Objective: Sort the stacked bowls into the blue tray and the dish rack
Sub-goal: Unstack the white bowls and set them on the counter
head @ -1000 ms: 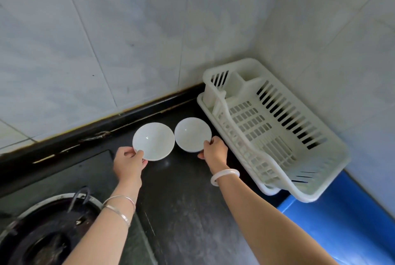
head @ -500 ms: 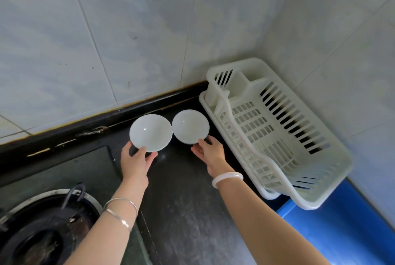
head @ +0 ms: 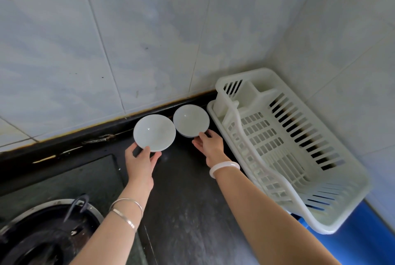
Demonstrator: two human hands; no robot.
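Two white bowls stand side by side on the black counter near the back wall. My left hand (head: 142,159) grips the near rim of the left bowl (head: 154,132), thumb on the rim and fingers below it. My right hand (head: 210,145) holds the near edge of the right bowl (head: 190,120), thumb at the rim, fingers spread under it. The white dish rack (head: 299,128) lies just right of the right bowl and holds nothing. A corner of the blue tray (head: 363,234) shows under the rack's near end at lower right.
A gas stove burner with a black pan support (head: 42,232) sits at lower left. Tiled walls meet in the corner behind the rack. The black counter (head: 188,211) runs between my forearms.
Both bowls have moved away from me toward the back wall. My fingers have loosened from a tight grip to a spread hold at the near rims. The view has shifted a little.
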